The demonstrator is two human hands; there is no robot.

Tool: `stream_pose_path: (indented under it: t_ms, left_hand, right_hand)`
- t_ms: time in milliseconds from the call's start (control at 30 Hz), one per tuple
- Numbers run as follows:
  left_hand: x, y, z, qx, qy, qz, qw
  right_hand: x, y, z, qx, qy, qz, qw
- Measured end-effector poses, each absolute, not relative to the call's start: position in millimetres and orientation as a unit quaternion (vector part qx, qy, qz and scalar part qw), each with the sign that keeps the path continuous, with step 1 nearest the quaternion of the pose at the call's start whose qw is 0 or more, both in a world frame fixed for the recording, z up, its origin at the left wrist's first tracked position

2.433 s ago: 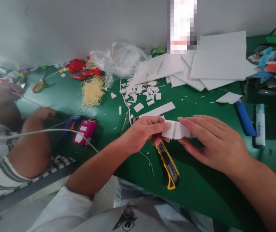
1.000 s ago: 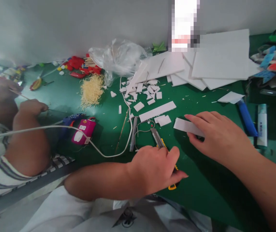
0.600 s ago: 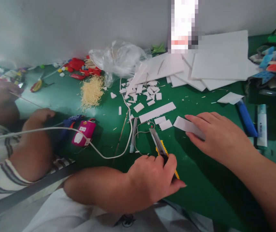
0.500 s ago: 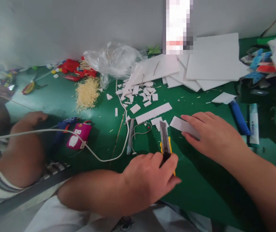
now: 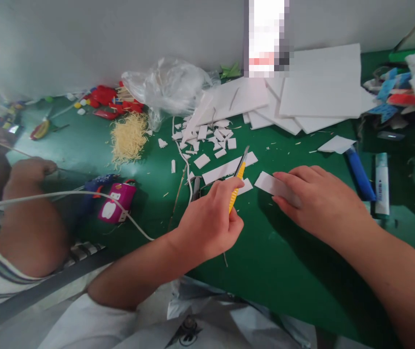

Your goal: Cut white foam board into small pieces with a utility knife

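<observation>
Green tabletop [image 5: 272, 261] across mid-frame — the left hand [image 5: 207, 220] grips a yellow cutter [image 5: 241, 170], blade out; right of centre, the right hand [image 5: 323, 203] holds a white strip [image 5: 266, 182] — any cut would call for steady fingers, clear of the blade.

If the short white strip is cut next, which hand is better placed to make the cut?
Probably the left: the left hand grips the yellow cutter, blade exposed, near the short white strip, whose right end the right hand holds.

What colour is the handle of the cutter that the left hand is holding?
Yellow; the cutter shows best in the head view.
</observation>
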State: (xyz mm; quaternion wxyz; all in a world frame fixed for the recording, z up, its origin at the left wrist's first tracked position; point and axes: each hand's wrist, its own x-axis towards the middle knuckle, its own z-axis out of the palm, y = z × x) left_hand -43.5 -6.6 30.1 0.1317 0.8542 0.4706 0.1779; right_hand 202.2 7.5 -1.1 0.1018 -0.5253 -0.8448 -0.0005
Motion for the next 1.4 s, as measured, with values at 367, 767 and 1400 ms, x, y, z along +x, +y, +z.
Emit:
stream_pose_path:
  t_ms: [367, 767, 1400]
  left_hand:
    - [-33.5, -20.6, 27.3, 0.890, 0.431, 0.000, 0.151]
    - [-27.2, -20.7, 29.3, 0.888, 0.427, -0.068, 0.156]
    - [-24.8, -21.5, 28.8, 0.884, 0.429, -0.065, 0.172]
  right_hand:
    - [196.3, 5.1, -0.6, -0.541, -0.834, -0.020, 0.109]
    - [195.6, 6.2, 0.3, -0.549, -0.826, 0.007, 0.124]
    - [197.6, 7.4, -1.7, -0.544, -0.829, 0.018, 0.130]
